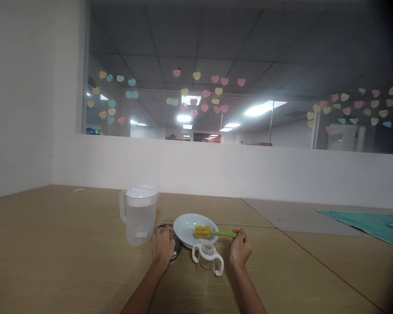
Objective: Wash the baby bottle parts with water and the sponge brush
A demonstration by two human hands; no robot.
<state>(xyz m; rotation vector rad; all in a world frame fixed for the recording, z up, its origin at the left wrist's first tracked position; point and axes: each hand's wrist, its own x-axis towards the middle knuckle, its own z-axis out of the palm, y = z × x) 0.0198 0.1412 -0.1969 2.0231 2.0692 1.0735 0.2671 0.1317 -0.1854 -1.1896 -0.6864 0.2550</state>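
My right hand (pixel 240 249) is closed on the green handle of a sponge brush (pixel 223 234). Its yellow sponge head is over the white bowl (pixel 186 220). My left hand (pixel 163 246) is over a round metal dish (pixel 177 252), left of the bowl, with its fingers bent down; what they hold, if anything, is hidden. Between my hands, in front of the bowl, a clear bottle (pixel 205 264) with two white handles stands upright and uncapped. A translucent lidded pitcher (pixel 140 220) stands behind and left of my left hand.
The wooden table (pixel 68 253) meets a white wall at the back, below a window with heart-shaped notes. A teal cloth (pixel 363 221) lies at the far right. A small pale scrap (pixel 79 189) lies at the back left.
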